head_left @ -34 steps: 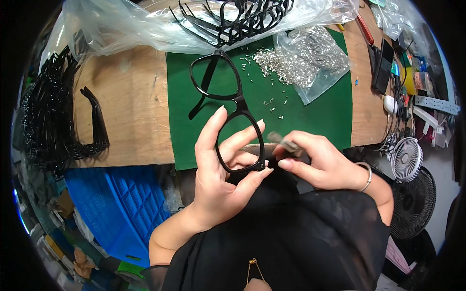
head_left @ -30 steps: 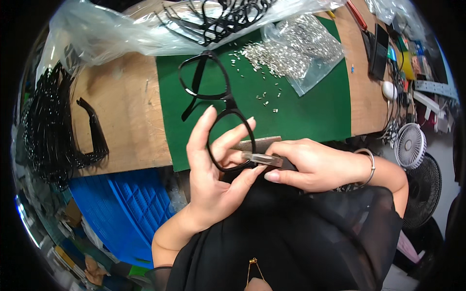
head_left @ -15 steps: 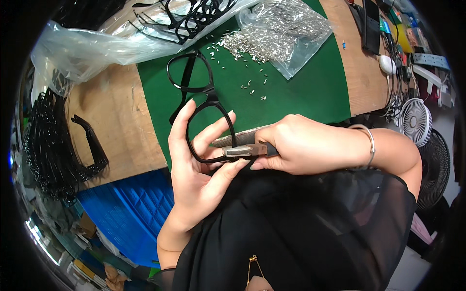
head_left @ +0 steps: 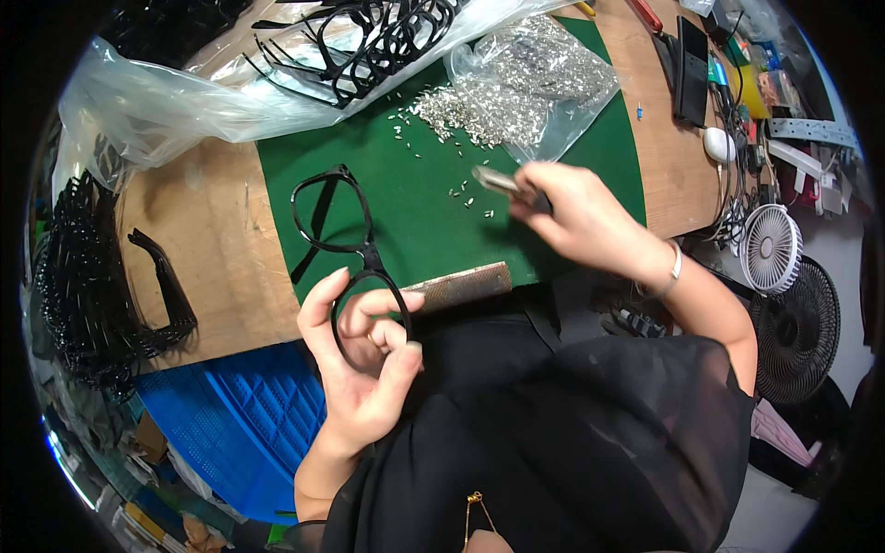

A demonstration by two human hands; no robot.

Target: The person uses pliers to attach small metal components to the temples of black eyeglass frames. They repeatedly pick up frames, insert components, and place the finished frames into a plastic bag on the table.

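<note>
My left hand [head_left: 361, 373] is closed around the lower lens rim of a black eyeglass frame [head_left: 370, 257]. The frame stands tilted up from the table's near edge, and a temple arm shows behind its far rim. In my right hand [head_left: 590, 221] is a pair of pliers [head_left: 498, 182], jaws pointing left above the green mat [head_left: 424, 198]. Fingers and palm hide most of the handles. Small silver metal pieces [head_left: 442, 112] lie scattered just beyond the jaws, beside an open clear bag [head_left: 576, 83] full of them. A flat, rough metal strip [head_left: 472, 284] lies at the mat's near edge.
More black eyeglass frames [head_left: 378, 41] rest on plastic sheeting at the far left. A bundle of shiny black pieces [head_left: 88, 286] hangs over the left edge, near blue plastic baskets [head_left: 226, 429]. On the right are a phone [head_left: 691, 74], cables and a white fan [head_left: 772, 247].
The pliers have left the lens rim and moved right and away from me in my right hand. My left hand has lowered the eyeglass frame slightly toward me and left.
</note>
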